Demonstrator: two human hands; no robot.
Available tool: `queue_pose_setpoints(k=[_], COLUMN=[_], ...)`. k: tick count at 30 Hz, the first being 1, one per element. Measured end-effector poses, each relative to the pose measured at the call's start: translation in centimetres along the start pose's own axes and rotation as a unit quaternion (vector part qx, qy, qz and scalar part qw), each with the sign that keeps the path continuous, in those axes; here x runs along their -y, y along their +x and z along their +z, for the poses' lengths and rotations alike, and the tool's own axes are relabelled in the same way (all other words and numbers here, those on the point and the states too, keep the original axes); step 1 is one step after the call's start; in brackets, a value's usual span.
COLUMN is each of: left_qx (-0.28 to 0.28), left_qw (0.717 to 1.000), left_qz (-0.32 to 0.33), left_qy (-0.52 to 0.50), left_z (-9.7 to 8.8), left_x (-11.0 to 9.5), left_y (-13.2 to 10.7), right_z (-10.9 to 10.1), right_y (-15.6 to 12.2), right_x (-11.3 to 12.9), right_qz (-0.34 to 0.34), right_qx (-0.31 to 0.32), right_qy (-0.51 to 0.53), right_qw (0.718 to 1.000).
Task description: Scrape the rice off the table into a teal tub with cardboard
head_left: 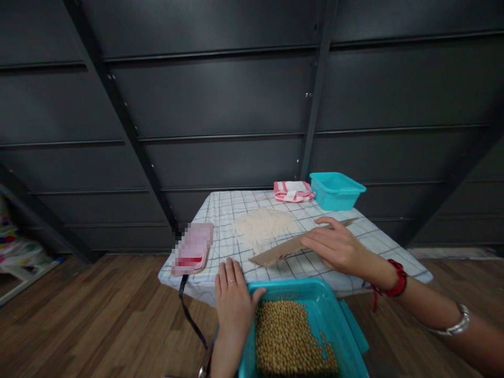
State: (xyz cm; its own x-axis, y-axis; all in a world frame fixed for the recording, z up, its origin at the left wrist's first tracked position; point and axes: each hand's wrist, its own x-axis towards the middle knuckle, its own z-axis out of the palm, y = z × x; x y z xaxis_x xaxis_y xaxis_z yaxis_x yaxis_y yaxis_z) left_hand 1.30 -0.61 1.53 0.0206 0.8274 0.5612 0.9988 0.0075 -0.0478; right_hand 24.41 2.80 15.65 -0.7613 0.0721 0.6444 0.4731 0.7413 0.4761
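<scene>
1. Beyond the bean tub [325, 310], a cardboard strip [282, 250] is gripped by the right hand [339, 245]; judged light, bendable, best held by its upper edge.
2. The left hand [233, 304] is laid, thumb spread, at the tub's rim.
3. Checked cloth [223, 210] and dark panelling [220, 100] are noted beyond the tub.

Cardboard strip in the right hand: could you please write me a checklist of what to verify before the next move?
1. Right hand holds the cardboard strip: ok.
2. Left hand is at the far left corner of the teal tray: ok.
3. Yellow-brown beans lie inside the tray: ok.
4. White heap is apart from the beans, on the checked cloth: ok.
5. Tray's underside is supported: cannot tell, its base is not visible.
6. Strip's whole lower edge meets the cloth: cannot tell.
</scene>
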Motion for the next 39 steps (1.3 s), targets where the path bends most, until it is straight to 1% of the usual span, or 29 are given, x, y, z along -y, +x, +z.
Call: queue_pose_setpoints(k=[3, 8, 10, 16, 19, 23, 26, 28, 39], left_qx=[-0.005, -0.012, -0.016, -0.01, -0.008, -0.007, -0.008, -0.008, 0.006], left_qw=[1.0, 1.0, 1.0, 1.0, 1.0, 1.0, 1.0, 1.0, 1.0], left_qz=[0.0, 0.003, 0.003, 0.002, 0.003, 0.007, 0.007, 0.005, 0.003], left_qy=[-0.009, -0.011, -0.007, -0.004, -0.009, -0.016, -0.015, -0.014, -0.022], left_z=[0.2, 0.3, 0.2, -0.2, -0.2, -0.1, -0.1, -0.1, 0.0], left_x=[0.1, 0.3, 0.3, 0.2, 0.2, 0.3, 0.2, 0.2, 0.2], left_y=[0.0, -0.2, -0.2, 0.1, 0.1, -0.1, -0.2, -0.2, 0.0], right_z=[0.0, 0.9, 1.0, -0.5, -0.7, 0.4, 1.3, 1.5, -1.1], right_y=[0.1, 0.9, 1.0, -0.1, -0.4, 0.1, 0.8, 0.9, -0.8], right_x=[-0.1, -0.2, -0.1, -0.2, -0.3, -0.4, -0.4, -0.4, -0.7], right_qz=[0.006, -0.005, -0.008, -0.009, 0.002, 0.015, 0.004, -0.008, -0.011], right_qx=[-0.006, -0.005, -0.005, 0.009, 0.007, -0.007, 0.002, 0.005, 0.001], right_qy=[-0.009, -0.024, -0.022, -0.011, -0.011, -0.018, -0.027, -0.025, 0.001], right_qw=[1.0, 1.0, 1.0, 1.0, 1.0, 1.0, 1.0, 1.0, 1.0])
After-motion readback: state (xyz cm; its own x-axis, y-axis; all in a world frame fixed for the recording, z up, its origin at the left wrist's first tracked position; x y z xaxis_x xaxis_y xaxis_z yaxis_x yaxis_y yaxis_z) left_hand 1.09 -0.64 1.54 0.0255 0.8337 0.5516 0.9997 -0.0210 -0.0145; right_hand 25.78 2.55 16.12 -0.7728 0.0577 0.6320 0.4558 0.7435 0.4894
